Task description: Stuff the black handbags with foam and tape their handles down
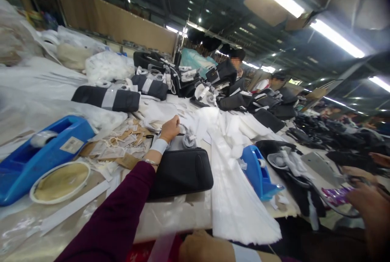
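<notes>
A black zippered case [183, 172] lies on the table in front of me. My left hand [170, 128] reaches past its back left edge, fingers curled in a fist near white sheets [183, 111]; what it holds, if anything, is hidden. A coiled grey cable [189, 141] sits just behind the case. At the bottom edge my right hand [196, 246] is bent, close to a red item [141, 252] with a pale strip; its fingertips are out of sight. White foam sheets [231, 197] hang over the table's front edge, right of the case.
Blue tape dispensers [57, 148] [256, 170] stand left and right. A round tub [61, 181] and scattered tags [122, 142] lie at left. Black bags [106, 98] are piled behind. Another person's hands [365, 189] work at the right edge. More people show farther back.
</notes>
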The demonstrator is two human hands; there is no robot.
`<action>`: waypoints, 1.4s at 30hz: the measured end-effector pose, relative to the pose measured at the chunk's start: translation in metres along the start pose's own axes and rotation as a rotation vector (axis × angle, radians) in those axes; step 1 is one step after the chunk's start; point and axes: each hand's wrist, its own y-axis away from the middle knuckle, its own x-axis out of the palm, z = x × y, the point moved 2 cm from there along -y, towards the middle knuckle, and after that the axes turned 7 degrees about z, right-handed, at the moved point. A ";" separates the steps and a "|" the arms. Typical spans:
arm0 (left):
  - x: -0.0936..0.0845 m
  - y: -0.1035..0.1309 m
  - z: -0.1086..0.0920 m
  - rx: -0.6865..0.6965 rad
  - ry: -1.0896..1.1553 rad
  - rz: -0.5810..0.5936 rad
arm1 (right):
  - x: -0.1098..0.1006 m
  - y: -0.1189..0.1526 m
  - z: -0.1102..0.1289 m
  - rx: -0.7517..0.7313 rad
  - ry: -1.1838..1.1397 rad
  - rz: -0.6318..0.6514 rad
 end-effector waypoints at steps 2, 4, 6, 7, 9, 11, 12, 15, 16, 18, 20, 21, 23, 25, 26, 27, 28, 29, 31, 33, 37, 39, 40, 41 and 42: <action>0.000 -0.002 0.003 0.021 0.058 -0.024 | -0.040 -0.006 0.031 0.006 0.475 -0.021; 0.001 -0.004 0.006 0.043 0.122 -0.045 | -0.089 -0.021 0.071 0.023 0.851 -0.166; 0.002 -0.007 0.009 0.063 0.193 -0.074 | -0.137 -0.046 0.107 0.089 1.076 -0.500; 0.003 -0.008 0.011 0.073 0.232 -0.090 | -0.156 -0.061 0.119 0.101 1.110 -0.574; 0.004 -0.010 0.015 0.095 0.312 -0.120 | -0.181 -0.092 0.130 0.116 1.139 -0.675; 0.005 -0.012 0.019 0.122 0.396 -0.143 | -0.193 -0.120 0.128 0.110 1.126 -0.723; 0.005 -0.013 0.020 0.137 0.439 -0.151 | -0.196 -0.131 0.124 0.110 1.112 -0.749; 0.005 -0.014 0.023 0.174 0.577 -0.165 | -0.199 -0.153 0.113 0.116 1.020 -0.818; 0.004 -0.014 0.025 0.175 0.629 -0.172 | -0.200 -0.157 0.111 0.119 0.977 -0.837; 0.003 -0.014 0.027 0.158 0.733 -0.194 | -0.204 -0.163 0.109 0.116 0.888 -0.860; 0.002 -0.013 0.028 0.133 0.827 -0.211 | -0.207 -0.166 0.107 0.099 0.818 -0.858; 0.002 -0.013 0.028 0.125 0.867 -0.207 | -0.208 -0.166 0.106 0.090 0.791 -0.852; 0.002 -0.011 0.027 0.125 0.934 -0.179 | -0.207 -0.166 0.104 0.076 0.750 -0.847; 0.001 -0.010 0.025 0.129 0.980 -0.152 | -0.204 -0.165 0.101 0.068 0.734 -0.858; 0.001 -0.009 0.024 0.128 0.994 -0.149 | -0.202 -0.164 0.100 0.063 0.736 -0.866; 0.001 -0.008 0.024 0.124 1.002 -0.153 | -0.199 -0.164 0.099 0.058 0.744 -0.872; 0.000 -0.008 0.024 0.117 1.004 -0.165 | -0.197 -0.163 0.099 0.052 0.757 -0.876; 0.000 -0.008 0.024 0.107 1.000 -0.181 | -0.195 -0.163 0.098 0.044 0.772 -0.874; 0.000 -0.008 0.026 0.084 0.975 -0.222 | -0.191 -0.163 0.098 0.026 0.804 -0.863; 0.001 -0.009 0.027 0.063 0.927 -0.260 | -0.190 -0.165 0.098 0.024 0.833 -0.859; 0.000 -0.010 0.030 0.009 0.768 -0.338 | -0.192 -0.168 0.096 0.072 0.873 -0.868; -0.001 -0.009 0.031 -0.029 0.679 -0.374 | -0.194 -0.169 0.096 0.083 0.888 -0.862; -0.002 -0.008 0.031 -0.049 0.640 -0.382 | -0.194 -0.169 0.096 0.084 0.894 -0.860; -0.002 -0.008 0.031 -0.068 0.607 -0.383 | -0.194 -0.170 0.096 0.083 0.897 -0.858; -0.001 -0.007 0.031 -0.086 0.578 -0.377 | -0.194 -0.170 0.097 0.080 0.897 -0.858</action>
